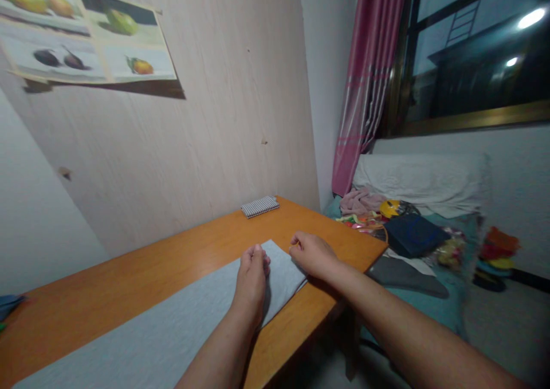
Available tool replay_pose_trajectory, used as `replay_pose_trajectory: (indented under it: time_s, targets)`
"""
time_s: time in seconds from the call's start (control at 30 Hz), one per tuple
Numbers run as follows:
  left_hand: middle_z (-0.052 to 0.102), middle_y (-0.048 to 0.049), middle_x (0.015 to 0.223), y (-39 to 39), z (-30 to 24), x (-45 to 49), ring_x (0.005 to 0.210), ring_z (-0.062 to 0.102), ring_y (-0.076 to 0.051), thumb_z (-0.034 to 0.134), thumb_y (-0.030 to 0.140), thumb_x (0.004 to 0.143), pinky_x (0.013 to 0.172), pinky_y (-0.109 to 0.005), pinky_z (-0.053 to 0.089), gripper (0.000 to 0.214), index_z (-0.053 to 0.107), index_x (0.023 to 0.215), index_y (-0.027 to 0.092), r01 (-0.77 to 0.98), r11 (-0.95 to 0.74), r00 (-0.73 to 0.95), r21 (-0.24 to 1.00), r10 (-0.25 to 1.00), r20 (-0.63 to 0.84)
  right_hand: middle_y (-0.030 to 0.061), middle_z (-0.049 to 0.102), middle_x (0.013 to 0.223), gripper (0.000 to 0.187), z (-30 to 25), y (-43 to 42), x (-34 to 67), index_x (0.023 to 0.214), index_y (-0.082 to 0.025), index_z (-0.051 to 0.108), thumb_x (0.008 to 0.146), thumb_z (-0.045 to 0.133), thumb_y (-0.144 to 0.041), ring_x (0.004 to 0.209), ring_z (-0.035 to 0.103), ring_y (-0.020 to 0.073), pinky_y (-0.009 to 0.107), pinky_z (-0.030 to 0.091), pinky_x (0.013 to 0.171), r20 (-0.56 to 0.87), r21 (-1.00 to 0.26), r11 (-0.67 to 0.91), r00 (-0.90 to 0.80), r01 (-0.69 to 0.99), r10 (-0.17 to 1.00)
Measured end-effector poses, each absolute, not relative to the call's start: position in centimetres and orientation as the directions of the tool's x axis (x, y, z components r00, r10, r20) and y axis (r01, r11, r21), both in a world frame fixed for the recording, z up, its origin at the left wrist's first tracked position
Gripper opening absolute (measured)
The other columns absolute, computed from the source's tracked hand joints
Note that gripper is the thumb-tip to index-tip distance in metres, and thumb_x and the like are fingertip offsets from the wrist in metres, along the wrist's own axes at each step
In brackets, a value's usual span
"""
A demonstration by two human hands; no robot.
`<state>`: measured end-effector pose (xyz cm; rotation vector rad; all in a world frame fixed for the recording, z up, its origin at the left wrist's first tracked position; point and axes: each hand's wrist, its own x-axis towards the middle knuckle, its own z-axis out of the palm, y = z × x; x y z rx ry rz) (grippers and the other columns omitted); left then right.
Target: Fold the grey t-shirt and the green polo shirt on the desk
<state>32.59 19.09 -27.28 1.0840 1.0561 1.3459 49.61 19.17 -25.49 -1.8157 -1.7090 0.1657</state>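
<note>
Dim, soft light; glare spots on window [472, 57]; edges stretched.

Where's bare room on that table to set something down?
Bare wooden table runs between the grey cloth and the wall; another patch lies between the checked cloth and the right hand. It's crowded at the grey cloth's end, with the left hand there.

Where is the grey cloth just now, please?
In the head view, the grey cloth lies on the table, from the lower left to the centre, with the left hand over its right part and the right hand by its right end.
</note>
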Motion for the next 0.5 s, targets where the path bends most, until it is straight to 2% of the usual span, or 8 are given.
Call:
replay_pose_trajectory:
  time_s: [0.1,0.23,0.3,0.37,0.43,0.5]
  targets:
    - [0.061,-0.0087,0.119,19.2,-27.1,32.5,0.105,0.060,-0.019,0.054,0.062,0.090,0.097,-0.038,0.046,0.047,0.057,0.113,0.021,-0.271,-0.054,-0.076,0.961,0.996,0.035,0.0093,0.073,0.104,0.026,-24.2,19.1,47.5,0.104,-0.019,0.069,0.092,0.049,-0.031,0.095,0.064,0.0215,0.030,0.042,0.078,0.419,-0.482,0.188,0.037,0.856,0.907]
    - [0.057,-0.0075,0.126,19.7,-26.7,31.9,0.120,0.054,-0.020,0.050,0.066,0.090,0.105,-0.037,0.040,0.049,0.058,0.114,0.024,-0.358,-0.105,-0.189,0.928,0.981,0.039,0.0154,0.068,0.125,0.040,-24.4,19.7,44.4,0.123,-0.014,0.066,0.098,0.040,-0.032,0.117,0.060,0.0254,0.034,0.042,0.097,0.412,-0.416,0.331,-0.149,0.847,0.899]
    - [0.057,-0.0071,0.127,20.1,-26.6,31.5,0.125,0.051,-0.020,0.046,0.070,0.090,0.110,-0.038,0.036,0.052,0.058,0.112,0.025,-0.348,-0.100,-0.236,0.932,0.972,0.016,0.0189,0.058,0.139,0.046,-25.3,20.1,43.5,0.132,-0.011,0.060,0.099,0.039,-0.034,0.131,0.051,0.0282,0.039,0.037,0.107,0.360,-0.376,0.375,-0.239,0.847,0.902]
    - [0.056,-0.0075,0.128,20.4,-26.7,31.2,0.126,0.050,-0.021,0.043,0.072,0.089,0.111,-0.040,0.034,0.053,0.057,0.111,0.025,-0.347,-0.068,-0.266,0.935,0.964,-0.028,0.0212,0.044,0.151,0.056,-26.4,20.5,43.2,0.142,-0.008,0.051,0.099,0.040,-0.042,0.143,0.036,0.0306,0.045,0.030,0.114,0.270,-0.354,0.385,-0.301,0.852,0.915]
    - [0.056,-0.0081,0.127,20.7,-26.8,31.0,0.124,0.051,-0.022,0.042,0.072,0.089,0.110,-0.040,0.036,0.053,0.056,0.108,0.025,-0.359,-0.033,-0.286,0.933,0.955,-0.077,0.0214,0.032,0.158,0.071,-27.3,20.7,43.6,0.150,-0.007,0.039,0.098,0.038,-0.054,0.149,0.023,0.0314,0.050,0.022,0.118,0.167,-0.358,0.357,-0.317,0.863,0.934]
    - [0.057,-0.0082,0.124,20.8,-26.8,31.0,0.120,0.053,-0.021,0.040,0.071,0.090,0.108,-0.039,0.039,0.053,0.056,0.106,0.024,-0.360,-0.008,-0.301,0.933,0.948,-0.107,0.0199,0.024,0.161,0.080,-27.9,20.8,44.1,0.154,-0.007,0.031,0.096,0.034,-0.062,0.151,0.016,0.0310,0.054,0.016,0.119,0.096,-0.366,0.309,-0.294,0.878,0.951]
